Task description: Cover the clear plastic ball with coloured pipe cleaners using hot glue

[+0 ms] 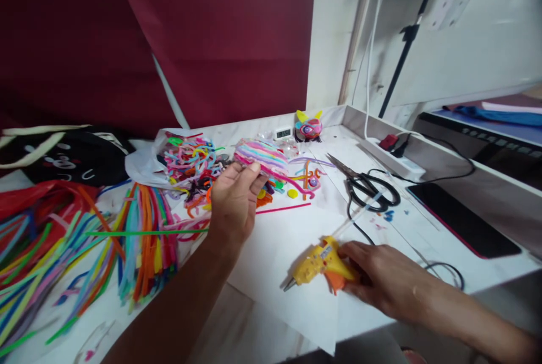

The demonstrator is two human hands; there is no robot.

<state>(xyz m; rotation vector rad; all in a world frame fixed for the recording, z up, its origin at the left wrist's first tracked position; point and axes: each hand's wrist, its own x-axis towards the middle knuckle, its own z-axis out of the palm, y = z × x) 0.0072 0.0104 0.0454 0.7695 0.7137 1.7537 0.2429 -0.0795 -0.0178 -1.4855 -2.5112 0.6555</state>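
Pinching striped fuzzy piece [265,156] in left grip [234,197]; clasping yellow glue gun [311,265], with blurred, unreadable label [325,252], in right grip [379,273]. Can read "55" on digital display [283,134].

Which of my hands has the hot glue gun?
Your right hand grips the yellow hot glue gun; your left hand holds the striped, multicoloured piece instead.

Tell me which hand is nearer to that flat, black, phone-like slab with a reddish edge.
Right. The right hand, gripping a yellow plastic glue gun, is left of the slab and nearer the camera. The left hand, holding a striped multicoloured piece, is much farther left.
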